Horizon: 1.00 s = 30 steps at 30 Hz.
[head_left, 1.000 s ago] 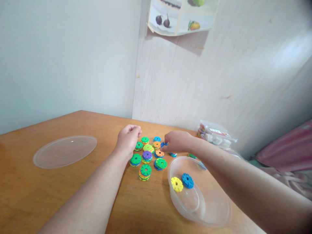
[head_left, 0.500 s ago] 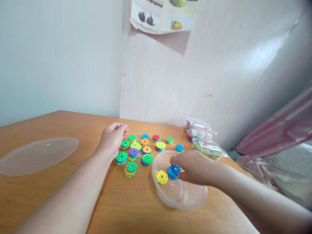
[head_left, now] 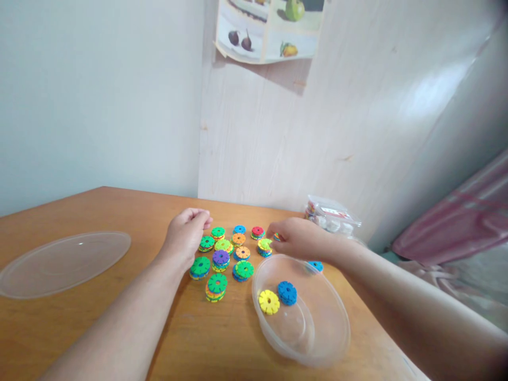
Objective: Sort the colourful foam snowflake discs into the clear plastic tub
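My left hand is closed, fingers curled, left of several stacks of toothed plastic discs; anything inside it is hidden. Nearest it are a green-topped stack and a larger green-topped stack. My right hand reaches over the bowl's far rim, thumb and forefinger apart. Between them shows part of a small stack, beside a yellow-green-topped stack. The clear plastic bowl holds a yellow disc and some blue discs. Blue discs lie beyond its rim under my right forearm.
A clear oval lid lies on the wooden table at the left. Clear plastic boxes stand at the back right, partly behind my arm. The wall is behind the table, with a fruit picture on it.
My right hand has left the blue discs in the bowl and moved to the stacks behind it. The bowl and the blue discs beyond it have shifted right. My left hand stays closed.
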### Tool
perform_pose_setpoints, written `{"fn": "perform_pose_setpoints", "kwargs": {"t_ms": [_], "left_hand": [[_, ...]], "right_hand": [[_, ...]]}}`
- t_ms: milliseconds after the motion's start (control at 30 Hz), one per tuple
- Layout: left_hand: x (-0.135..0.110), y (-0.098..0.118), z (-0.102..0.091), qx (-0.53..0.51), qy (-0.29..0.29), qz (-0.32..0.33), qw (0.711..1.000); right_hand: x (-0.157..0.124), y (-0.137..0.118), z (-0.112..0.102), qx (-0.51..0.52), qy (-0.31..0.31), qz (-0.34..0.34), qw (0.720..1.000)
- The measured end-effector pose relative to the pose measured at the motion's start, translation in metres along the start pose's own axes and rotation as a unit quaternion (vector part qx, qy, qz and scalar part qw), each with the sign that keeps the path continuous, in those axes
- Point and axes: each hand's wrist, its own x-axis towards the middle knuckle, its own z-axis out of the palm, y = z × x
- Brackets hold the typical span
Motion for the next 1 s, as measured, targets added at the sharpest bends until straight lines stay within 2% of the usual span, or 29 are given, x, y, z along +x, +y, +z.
{"fn": "perform_pose_setpoints", "kwargs": {"t_ms": [200, 400, 667, 1000], "left_hand": [[0.001, -0.002, -0.002, -0.008, 0.005, -0.004, 1.0], [0.001, -0.003, -0.003, 0.0, 0.004, 0.004, 1.0], [0.003, -0.01, -0.004, -0.001, -0.01, 0.014, 1.0], [0.002, -0.009, -0.004, 0.004, -0.006, 0.011, 1.0]], "right_hand": [[0.095, -0.004, 0.01, -0.045, -0.053, -0.004, 0.998], [0.145, -0.011, 0.028, -0.074, -0.09, -0.048, 0.992], [0.168, -0.007, 0.039, -0.097, -0.123, -0.074, 0.985], [0.167, -0.006, 0.042, -0.074, -0.119, -0.071, 0.988]]}}
